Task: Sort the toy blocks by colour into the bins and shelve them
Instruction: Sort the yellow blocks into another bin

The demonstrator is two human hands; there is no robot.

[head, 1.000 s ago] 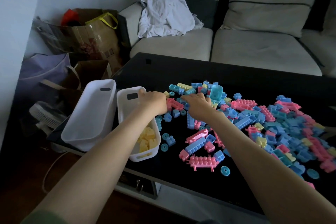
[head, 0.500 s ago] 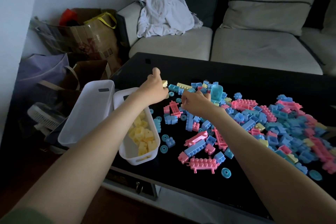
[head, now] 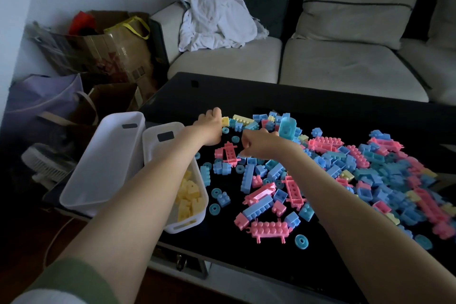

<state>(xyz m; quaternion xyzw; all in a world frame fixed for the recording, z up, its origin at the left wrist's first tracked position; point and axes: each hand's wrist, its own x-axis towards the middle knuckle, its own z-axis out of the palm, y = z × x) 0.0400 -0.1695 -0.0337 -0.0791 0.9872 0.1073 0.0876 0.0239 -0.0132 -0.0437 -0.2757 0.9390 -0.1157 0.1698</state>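
A heap of pink, blue, teal and yellow toy blocks (head: 345, 168) covers the black table (head: 320, 106). Two white bins stand at the table's left edge. The left bin (head: 103, 163) looks empty. The right bin (head: 158, 131) holds yellow blocks (head: 188, 195). My left hand (head: 209, 126) reaches past that bin's far end and pinches a small yellow block (head: 225, 121) at the heap's far-left edge. Beside it, my right hand (head: 259, 143) hovers with curled fingers over a pink block (head: 228, 153). Anything inside those fingers is hidden.
A grey sofa (head: 345, 64) with a crumpled white cloth (head: 217, 20) runs behind the table. Paper and fabric bags (head: 103, 52) and a small white fan (head: 47, 163) crowd the floor left of the table. Loose teal wheels (head: 301, 241) lie near the table's front edge.
My left hand left the yellow bin's rim, went to the heap's far-left edge and took a small yellow block. My right hand pulled back from the heap and curled.
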